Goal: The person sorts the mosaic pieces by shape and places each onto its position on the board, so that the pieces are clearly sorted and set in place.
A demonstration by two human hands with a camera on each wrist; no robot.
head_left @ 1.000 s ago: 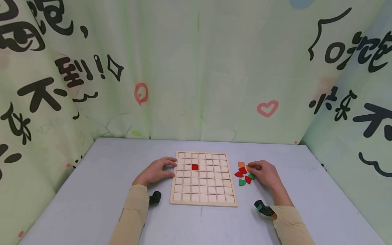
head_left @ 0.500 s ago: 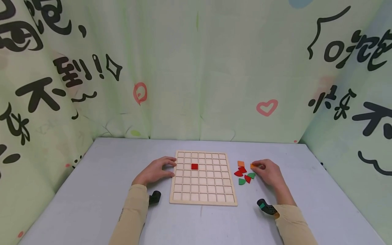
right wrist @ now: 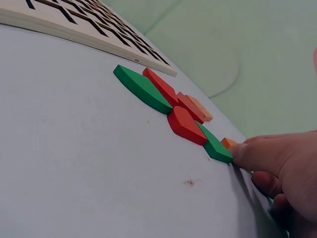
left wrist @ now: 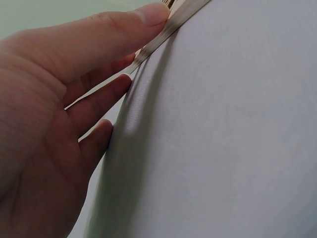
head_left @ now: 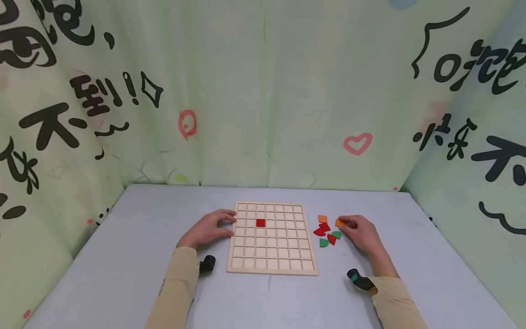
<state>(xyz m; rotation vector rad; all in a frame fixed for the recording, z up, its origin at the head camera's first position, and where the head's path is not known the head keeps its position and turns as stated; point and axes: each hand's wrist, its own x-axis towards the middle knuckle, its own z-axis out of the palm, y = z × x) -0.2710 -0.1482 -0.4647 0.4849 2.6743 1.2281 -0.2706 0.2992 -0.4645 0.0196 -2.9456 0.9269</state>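
A pale wooden grid board [head_left: 272,262] lies on the table with one red square tile [head_left: 260,223] in a cell. My left hand [head_left: 209,228] rests against its left edge, thumb [left wrist: 148,17] and fingertips touching the rim, fingers loosely spread. Right of the board, my right hand [head_left: 361,232] pinches an orange tile [head_left: 339,223] between thumb and fingers, low at the tabletop. In the right wrist view only a corner of that orange tile [right wrist: 228,142] shows past the thumb. Just left of this hand lies a green rounded piece [head_left: 337,234].
Between board and right hand lie another orange tile [head_left: 322,219], several red pieces [head_left: 319,232] and a second green piece [head_left: 324,242]. The white table [head_left: 123,274] ends at a printed curtain [head_left: 230,137] behind and at both sides.
My right hand has shifted slightly right with the orange tile, away from the other pieces, uncovering more of the nearby green piece. The left hand stays at the board's edge.
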